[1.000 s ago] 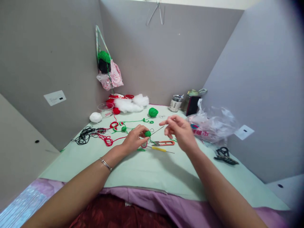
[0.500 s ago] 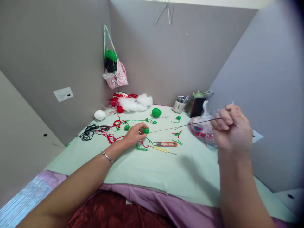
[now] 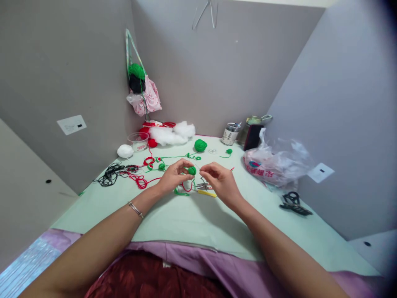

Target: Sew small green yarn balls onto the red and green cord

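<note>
Black, tangled yarn strands (image 3: 112, 175) lie well left of a small, round, green yarn ball (image 3: 192, 170), pinched at the fingertips of the left hand (image 3: 176, 176), presumably to steady it with its right side exposed. Just right of the ball, the right hand (image 3: 221, 181) apparently grips a slim, needle-like sliver (image 3: 197, 167), its material unclear.

Spread across a pale green tabletop (image 3: 186, 223)
Includes tangled black yarn (image 3: 114, 174), round green yarn ball (image 3: 200, 145), black claw clip (image 3: 295, 203)
</note>
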`<state>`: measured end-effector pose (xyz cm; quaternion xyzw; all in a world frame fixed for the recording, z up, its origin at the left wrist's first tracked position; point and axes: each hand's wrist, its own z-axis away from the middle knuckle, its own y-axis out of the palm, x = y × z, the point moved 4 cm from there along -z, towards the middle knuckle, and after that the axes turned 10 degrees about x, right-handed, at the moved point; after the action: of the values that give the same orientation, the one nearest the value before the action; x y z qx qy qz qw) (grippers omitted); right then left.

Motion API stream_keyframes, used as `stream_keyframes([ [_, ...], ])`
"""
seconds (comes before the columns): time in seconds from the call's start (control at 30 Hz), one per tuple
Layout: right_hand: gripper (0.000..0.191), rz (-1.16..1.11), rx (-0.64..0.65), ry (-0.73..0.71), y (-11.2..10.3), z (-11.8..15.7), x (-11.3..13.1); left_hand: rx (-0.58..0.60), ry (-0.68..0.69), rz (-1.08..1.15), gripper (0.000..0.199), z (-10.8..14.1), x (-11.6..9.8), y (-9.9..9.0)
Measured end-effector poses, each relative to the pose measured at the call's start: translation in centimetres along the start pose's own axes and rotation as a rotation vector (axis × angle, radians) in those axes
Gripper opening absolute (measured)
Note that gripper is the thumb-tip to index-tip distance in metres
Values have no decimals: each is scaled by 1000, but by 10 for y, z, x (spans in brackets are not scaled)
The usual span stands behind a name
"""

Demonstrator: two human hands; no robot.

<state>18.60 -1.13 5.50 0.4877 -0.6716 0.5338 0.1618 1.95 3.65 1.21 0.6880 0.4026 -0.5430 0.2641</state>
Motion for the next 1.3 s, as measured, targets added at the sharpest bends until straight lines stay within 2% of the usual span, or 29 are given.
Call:
stream_keyframes([
  [0.13, 11, 120, -2, 15, 10, -2, -10, -35, -4, -41, 32, 3, -1, 8],
  [0.27, 11, 188, -25, 36, 11, -3, -14, -73, 15, -74, 31, 4, -5, 11],
  [0.57, 9, 221, -1, 75, 14, -5, -20, -109, 81, -222, 23, 5, -1, 10],
  [0.7, 6, 215, -23, 108, 18, -6, -25, -110, 60, -230, 24, 3, 5, 12],
  [0.8, 7, 79, -31, 121, 18, -7, -22, -119, 38, -215, 26, 1, 7, 13],
  [1.03, 30, -560, 14, 275, 13, -8, -27, -143, 4, -158, 30, 2, 4, 5],
  [1.13, 37, -673, 36, 344, 15, -8, -32, -148, 20, -151, 32, 3, 0, 3],
  [1.3, 40, -842, 179, 421, 33, -5, -31, -161, 50, -170, 33, 3, -1, 1],
])
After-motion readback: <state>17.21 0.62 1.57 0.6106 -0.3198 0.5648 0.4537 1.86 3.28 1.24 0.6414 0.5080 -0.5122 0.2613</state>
